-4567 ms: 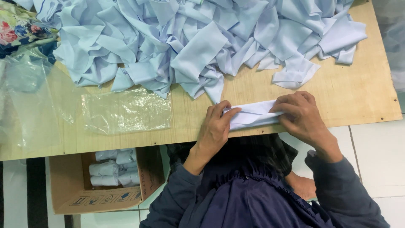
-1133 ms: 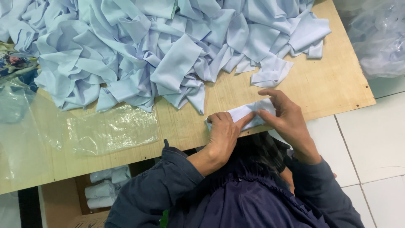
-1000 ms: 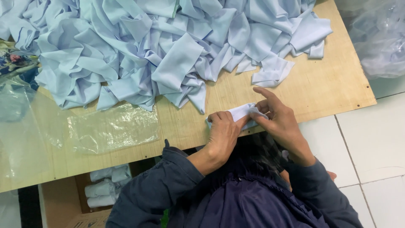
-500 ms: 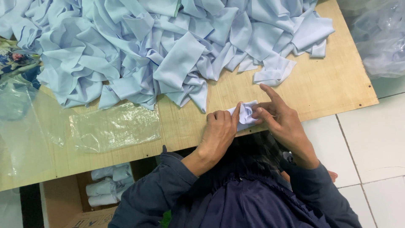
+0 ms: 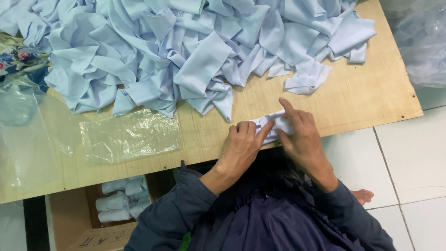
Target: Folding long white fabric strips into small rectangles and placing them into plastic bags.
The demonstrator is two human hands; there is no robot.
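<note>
Both hands meet at the near edge of a plywood table (image 5: 362, 97). Between them lies a small folded strip of pale blue cloth (image 5: 275, 123), rolled up tight. My left hand (image 5: 241, 145) presses its left end with thumb and fingers. My right hand (image 5: 297, 135) covers its right end, index finger stretched out over the roll. Most of the roll is hidden under my fingers. A big heap of the same pale blue cloth strips (image 5: 186, 51) fills the far half of the table.
A clear plastic bag (image 5: 130, 135) lies flat left of my hands, more plastic sheet (image 5: 28, 130) at the far left. Under the table an open cardboard box (image 5: 93, 214) holds several rolled cloth bundles (image 5: 118, 202). White floor tiles (image 5: 409, 158) lie to the right.
The long folded strip has been rolled from the right into a short bundle. My right hand moved left until it met my left hand.
</note>
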